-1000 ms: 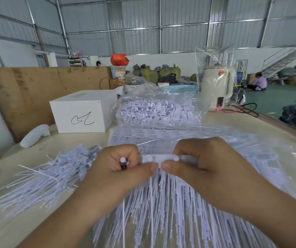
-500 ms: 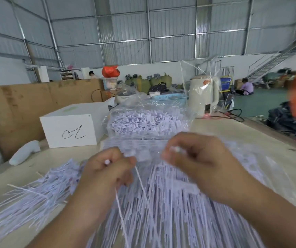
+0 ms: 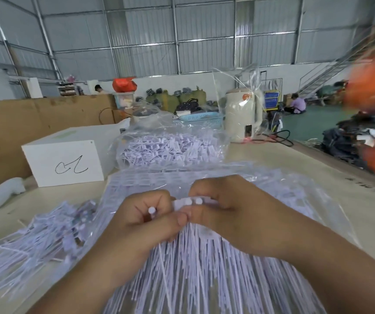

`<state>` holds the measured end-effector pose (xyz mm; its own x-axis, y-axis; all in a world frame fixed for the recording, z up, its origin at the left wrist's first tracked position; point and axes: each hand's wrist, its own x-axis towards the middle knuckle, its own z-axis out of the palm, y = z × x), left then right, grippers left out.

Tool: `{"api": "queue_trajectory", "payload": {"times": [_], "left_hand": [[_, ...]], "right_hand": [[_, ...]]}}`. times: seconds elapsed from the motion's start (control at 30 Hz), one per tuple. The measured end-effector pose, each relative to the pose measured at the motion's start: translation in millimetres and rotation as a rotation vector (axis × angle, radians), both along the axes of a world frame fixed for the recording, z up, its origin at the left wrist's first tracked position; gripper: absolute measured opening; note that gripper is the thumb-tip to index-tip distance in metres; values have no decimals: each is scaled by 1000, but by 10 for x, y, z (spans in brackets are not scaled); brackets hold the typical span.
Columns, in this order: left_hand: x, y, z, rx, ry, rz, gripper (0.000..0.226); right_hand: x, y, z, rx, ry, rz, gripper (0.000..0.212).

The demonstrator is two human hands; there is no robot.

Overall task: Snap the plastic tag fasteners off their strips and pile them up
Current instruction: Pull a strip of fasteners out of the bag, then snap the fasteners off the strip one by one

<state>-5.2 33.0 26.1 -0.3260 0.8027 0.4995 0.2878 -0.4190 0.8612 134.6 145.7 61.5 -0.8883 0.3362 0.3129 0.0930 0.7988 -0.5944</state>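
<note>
Tag fasteners [image 3: 195, 264] gripped at table centre, between both hands.
Held fanned toward the camera over a clear plastic sheet [image 3: 295, 200]; left hand [image 3: 145, 225] curled round one white-capped fastener [image 3: 152, 210], right hand [image 3: 229, 214] pinching the strip [image 3: 193, 202] of heads, thumbs touching. Loose pile [image 3: 34, 241] lying left on the table [image 3: 318, 168], bagged fasteners [image 3: 170, 148] behind, white box [image 3: 66, 162] beside them.

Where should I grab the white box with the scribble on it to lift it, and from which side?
Take the box by its left and right walls, coming from above. It stands upright with flat faces and no visible handle. The bag of fasteners crowds its right side, so I'd slide it left first, probably.
</note>
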Motion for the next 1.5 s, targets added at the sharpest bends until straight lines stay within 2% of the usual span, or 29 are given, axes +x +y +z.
{"api": "queue_trajectory", "payload": {"times": [0.17, 0.23, 0.33, 0.4, 0.5, 0.57, 0.6, 0.73, 0.87, 0.97, 1.0, 1.03, 1.1, 1.13, 1.3, 1.4, 1.43, 1.5], "left_hand": [[112, -64, -43, 109, -180, 173, 37], [127, -88, -52, 130, -162, 259, 39], [98, -105, -86, 110, -126, 366, 44], [91, -109, -98, 80, -137, 298, 43], [88, -121, -84, 45, -113, 116, 27], [73, -151, -59, 12, -95, 13, 12], [62, -173, -37, -7, -91, -36, 12], [10, -258, 42, -128, -15, -230, 42], [-14, -281, 75, -209, -34, -361, 35], [-15, -277, 93, -214, -4, -309, 24], [-20, -272, 89, -205, 16, -287, 19], [-29, -263, 79, -200, 33, -262, 15], [-57, -247, 52, -214, 45, -211, 13], [-71, -240, 37, -223, 48, -197, 12], [-134, -222, 5, -237, 90, -121, 14], [-191, -217, -14, -226, 58, -86, 21], [-210, -218, -23, -229, 38, -73, 24], [-247, -226, -36, -227, -5, -67, 29]], "right_hand": [[-129, -152, -113, 37, 101, -71, 35], [-175, -207, -127, 5, 180, -119, 36], [-159, -125, -92, -104, 405, -197, 42], [-118, -71, -64, -159, 433, -83, 43], [-83, -102, -100, -267, 268, 196, 33], [-79, -131, -103, -349, 200, 243, 23], [-79, -118, -103, -384, 188, 252, 24], [-68, -12, -132, -385, 126, 238, 44], [-97, -47, -131, -321, 62, 217, 56], [-57, -75, -88, -312, 15, 191, 44], [-43, -80, -71, -259, -16, 173, 35], [-30, -81, -57, -180, -57, 147, 37], [-4, -72, -33, -29, -132, 84, 62], [4, -64, -25, 28, -140, 54, 68], [56, -66, 59, 189, -140, -45, 62], [117, -87, 65, 492, -245, -144, 65], [118, -87, 55, 493, -260, -149, 60], [93, -73, 44, 329, -256, -67, 48]]}}
